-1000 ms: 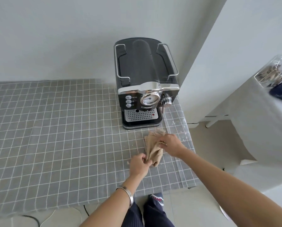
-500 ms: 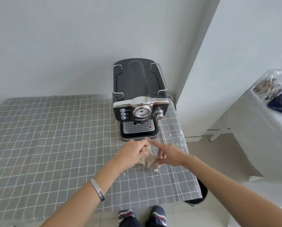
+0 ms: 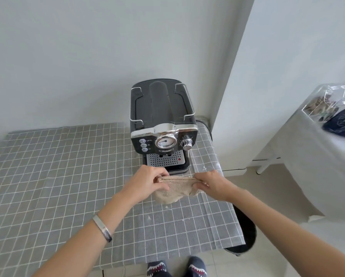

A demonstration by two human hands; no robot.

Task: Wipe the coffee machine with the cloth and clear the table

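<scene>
The left hand [image 3: 147, 181] and right hand [image 3: 213, 184] are pinching the cloth [image 3: 175, 186] taut near the coffee machine [image 3: 163, 124]; soft and limp, likely best gripped at its 2 ends.

Both hands grip the beige cloth [image 3: 175, 187], left hand [image 3: 147, 182] and right hand [image 3: 211, 185] stretching it taut just before the coffee machine [image 3: 161, 120].

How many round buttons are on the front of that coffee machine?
3, stacked in a column on the left of the coffee machine front panel: top button, middle button, bottom button. The knob on the right isn't counted.
</scene>
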